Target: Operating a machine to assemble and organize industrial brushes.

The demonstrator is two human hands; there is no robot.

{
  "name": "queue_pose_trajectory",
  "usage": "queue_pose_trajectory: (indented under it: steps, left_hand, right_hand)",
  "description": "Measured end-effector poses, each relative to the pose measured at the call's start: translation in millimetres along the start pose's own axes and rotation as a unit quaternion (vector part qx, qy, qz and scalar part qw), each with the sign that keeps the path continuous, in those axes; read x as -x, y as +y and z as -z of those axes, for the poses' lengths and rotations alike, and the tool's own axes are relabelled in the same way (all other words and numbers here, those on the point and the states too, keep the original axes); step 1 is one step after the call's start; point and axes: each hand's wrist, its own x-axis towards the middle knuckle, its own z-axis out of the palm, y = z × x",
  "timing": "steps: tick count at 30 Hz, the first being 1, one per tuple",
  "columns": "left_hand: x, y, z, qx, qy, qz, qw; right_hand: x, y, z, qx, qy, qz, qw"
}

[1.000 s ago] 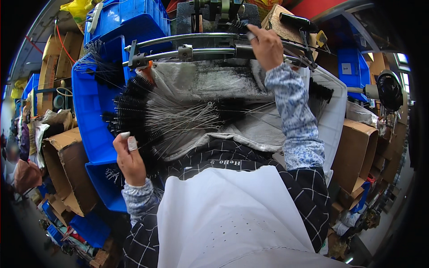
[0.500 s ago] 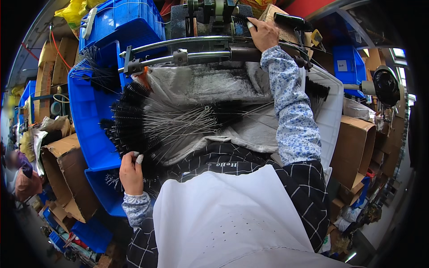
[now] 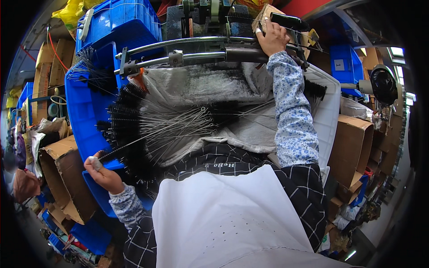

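At the left, my left hand (image 3: 105,175) pinches the bristled end of a black wire-stemmed tube brush. Its thin twisted stem (image 3: 129,144) slants up to the right across a heap of similar brushes (image 3: 129,125). The heap lies on grey cloth (image 3: 196,87) before me, black bristles mostly leftward, looped wire ends toward the middle. My right hand (image 3: 273,39) is at the far side, above a curved metal bar (image 3: 201,56). Its fingers are bent around the thin wire of another dark brush (image 3: 241,18), whose bristles reach toward the machine (image 3: 214,13); the grip is partly hidden.
Blue bins (image 3: 85,120) stand at the left, one holding more brushes (image 3: 89,67). A white bin (image 3: 328,111) is at the right, with cardboard boxes (image 3: 351,147) beyond it. A dark lamp-like head (image 3: 383,85) juts in at the right. Another carton (image 3: 67,178) sits lower left.
My left hand has moved left and down, drawing a brush's bristled end out of the heap. My right hand has shifted right, away from the machine, along the wire.
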Motion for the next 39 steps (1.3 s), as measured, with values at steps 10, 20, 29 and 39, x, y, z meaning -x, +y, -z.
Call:
queue_pose_trajectory:
  steps: [10,20,29,39]
  left_hand:
    - [-59,-32,46,-0.118,0.176,-0.155,0.965]
    - [-15,40,-11,0.362,0.049,0.123,0.923]
    - [-17,50,-21,0.339,0.034,0.078,0.937]
    - [-17,55,-34,0.369,0.019,0.098,0.924]
  right_hand:
    - [2,-34,-10,-0.142,-0.002,0.003,0.990]
    - [7,-87,-8,-0.129,0.031,0.013,0.991]
    - [8,-73,-3,-0.120,-0.016,0.007,0.993]
    - [-42,23,-4,-0.114,-0.102,-0.029,0.988]
